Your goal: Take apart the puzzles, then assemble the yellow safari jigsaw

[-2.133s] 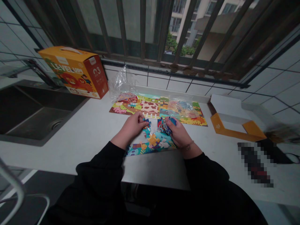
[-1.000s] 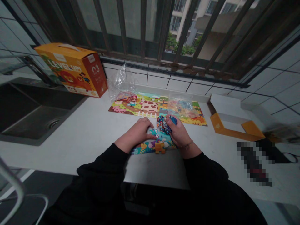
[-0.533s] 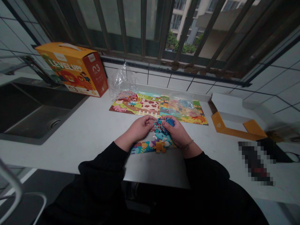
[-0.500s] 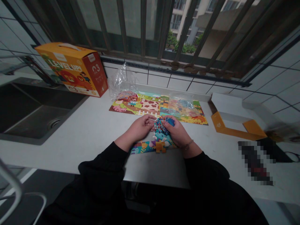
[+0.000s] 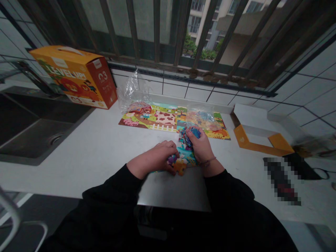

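Observation:
My right hand (image 5: 201, 144) is closed around a bunch of blue jigsaw puzzle pieces (image 5: 187, 135), held up over a teal picture sheet (image 5: 189, 156). Lower and to the left, my left hand (image 5: 161, 156) has its fingers bent round a purple jigsaw piece (image 5: 172, 160) at the front of the sheet. An orange jigsaw piece (image 5: 180, 167) lies against that piece, by the left thumb; whether the thumb grips it too I cannot tell. Much of the sheet's left part is hidden under the left hand and wrist.
Farm and animal picture boards (image 5: 164, 120) lie behind my hands, with clear plastic bags (image 5: 133, 92) on and beside them. An orange carton (image 5: 76, 78) stands at back left, near a sink (image 5: 47, 140). An opened orange box part (image 5: 262, 147) lies at right.
My left hand has moved down from beside the bunch to the front of the sheet, and now has a purple piece. The right hand has shifted slightly right, still holding the bunch.

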`<control>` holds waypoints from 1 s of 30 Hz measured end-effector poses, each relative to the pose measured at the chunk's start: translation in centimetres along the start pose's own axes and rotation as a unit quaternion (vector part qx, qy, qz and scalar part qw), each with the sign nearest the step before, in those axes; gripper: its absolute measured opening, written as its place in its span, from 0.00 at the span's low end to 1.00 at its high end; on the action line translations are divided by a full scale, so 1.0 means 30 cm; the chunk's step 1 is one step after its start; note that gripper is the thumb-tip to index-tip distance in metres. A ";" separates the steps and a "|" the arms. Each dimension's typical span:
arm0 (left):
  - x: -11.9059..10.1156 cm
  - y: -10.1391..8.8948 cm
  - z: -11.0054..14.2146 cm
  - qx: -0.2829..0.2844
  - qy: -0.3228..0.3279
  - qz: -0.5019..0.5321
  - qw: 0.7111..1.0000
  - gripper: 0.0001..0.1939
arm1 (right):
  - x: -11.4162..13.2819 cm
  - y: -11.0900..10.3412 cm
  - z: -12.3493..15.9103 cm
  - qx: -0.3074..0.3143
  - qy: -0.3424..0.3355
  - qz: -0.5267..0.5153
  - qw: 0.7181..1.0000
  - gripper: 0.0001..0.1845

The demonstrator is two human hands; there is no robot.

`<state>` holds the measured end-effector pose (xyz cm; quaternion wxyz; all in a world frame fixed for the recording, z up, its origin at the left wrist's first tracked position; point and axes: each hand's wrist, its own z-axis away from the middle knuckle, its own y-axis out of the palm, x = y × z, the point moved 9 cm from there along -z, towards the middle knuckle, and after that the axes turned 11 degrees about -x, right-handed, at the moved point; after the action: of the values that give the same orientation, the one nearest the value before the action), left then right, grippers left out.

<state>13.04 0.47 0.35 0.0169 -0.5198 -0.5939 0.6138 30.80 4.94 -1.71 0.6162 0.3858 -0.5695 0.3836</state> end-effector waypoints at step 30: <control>0.146 -0.143 -0.024 -0.290 -0.161 0.158 0.930 0.07 | -0.022 0.099 0.041 0.138 0.010 -0.095 0.986 0.30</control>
<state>8.93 5.05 1.01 -0.3278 -0.4837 -0.6508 0.4848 27.54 5.01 -2.18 0.5962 0.5158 -0.4659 0.4018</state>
